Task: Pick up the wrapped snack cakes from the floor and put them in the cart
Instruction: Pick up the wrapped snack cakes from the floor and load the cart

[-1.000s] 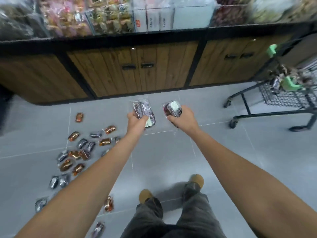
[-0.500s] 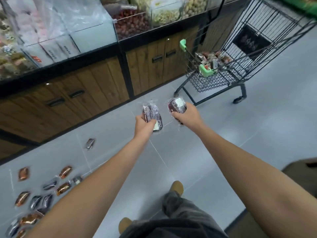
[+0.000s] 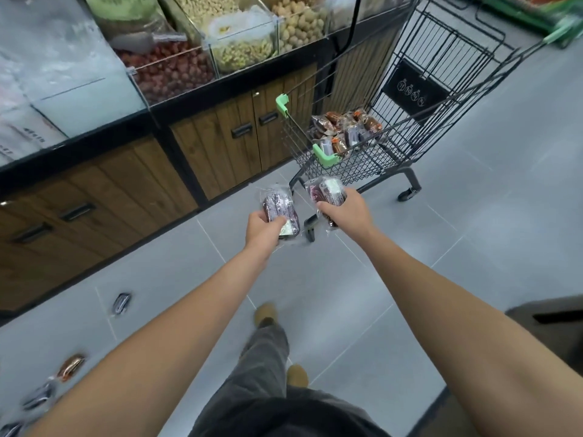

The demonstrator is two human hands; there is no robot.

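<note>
Purple-wrapped snack cakes (image 3: 279, 207) are gripped in the left hand (image 3: 262, 230); the right hand (image 3: 345, 211) clutches a second wrapped pack (image 3: 326, 192). Both hover over the grey floor (image 3: 473, 247), just short of the black wire cart (image 3: 366, 167), whose basket holds more cakes (image 3: 345, 130). Loose cakes (image 3: 121, 303) lie on the tiles at lower left

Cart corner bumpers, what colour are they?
Light green corner bumpers on the black wire cart; head view shows them best.
</note>
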